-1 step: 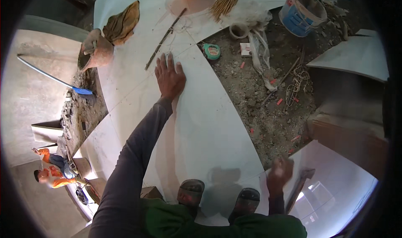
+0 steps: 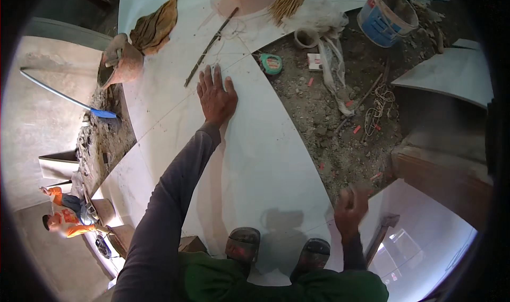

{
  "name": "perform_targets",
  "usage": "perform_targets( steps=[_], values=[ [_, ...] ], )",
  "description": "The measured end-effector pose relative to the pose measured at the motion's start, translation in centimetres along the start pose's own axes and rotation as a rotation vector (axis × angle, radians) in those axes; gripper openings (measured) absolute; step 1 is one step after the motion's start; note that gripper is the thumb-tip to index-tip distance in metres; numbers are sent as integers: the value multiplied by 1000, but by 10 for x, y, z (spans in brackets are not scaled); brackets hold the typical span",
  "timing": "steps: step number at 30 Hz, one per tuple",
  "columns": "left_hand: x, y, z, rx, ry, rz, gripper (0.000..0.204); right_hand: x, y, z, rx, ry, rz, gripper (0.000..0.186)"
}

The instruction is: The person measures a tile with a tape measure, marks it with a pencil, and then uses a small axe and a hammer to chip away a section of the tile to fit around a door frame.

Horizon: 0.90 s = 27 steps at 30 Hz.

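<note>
My left hand (image 2: 218,97) lies flat on a large white floor tile (image 2: 255,158), its fingers spread and pointing away from me. Just beyond the fingertips rests a thin dark stick (image 2: 211,46). At the lower right, my right hand (image 2: 351,210) is curled into a loose fist above the tile's right edge, beside the bare rubble. Motion softens its outline, and nothing shows sticking out of it. A hammer (image 2: 381,238) with a wooden handle lies on another glossy tile close to that hand. My sandalled feet stand on the tile between my arms.
Rubble (image 2: 319,127) on the right holds a green tape measure (image 2: 272,64), a small white box (image 2: 314,62), string (image 2: 378,108) and a blue-and-white bucket (image 2: 385,18). A straw broom (image 2: 289,2) lies far off. Left are a clay-coloured bucket (image 2: 125,63), cloth (image 2: 155,26), shovel (image 2: 101,112) and another person (image 2: 69,212).
My right hand has risen slightly and moved a little away from me, still curled. My left hand stays flat on the tile. The whole view has shifted very slightly.
</note>
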State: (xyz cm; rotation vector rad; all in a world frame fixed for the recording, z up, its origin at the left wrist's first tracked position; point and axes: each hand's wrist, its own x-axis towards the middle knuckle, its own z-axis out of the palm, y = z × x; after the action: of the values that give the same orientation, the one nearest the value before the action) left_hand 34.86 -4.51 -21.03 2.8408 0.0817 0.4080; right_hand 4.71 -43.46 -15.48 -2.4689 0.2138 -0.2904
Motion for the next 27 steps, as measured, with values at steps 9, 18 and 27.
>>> perform_targets(
  steps=[9,18,27],
  values=[
    [-3,-26,-1,-85,213,46,42,303,-141,187,88,-291,-569,65],
    [-7,-11,-20,-214,73,-26,38,304,-158,192,-18,-497,-428,67],
    [-52,6,-27,-216,120,161,29,178,-111,38,142,-569,-406,62]
  ],
)
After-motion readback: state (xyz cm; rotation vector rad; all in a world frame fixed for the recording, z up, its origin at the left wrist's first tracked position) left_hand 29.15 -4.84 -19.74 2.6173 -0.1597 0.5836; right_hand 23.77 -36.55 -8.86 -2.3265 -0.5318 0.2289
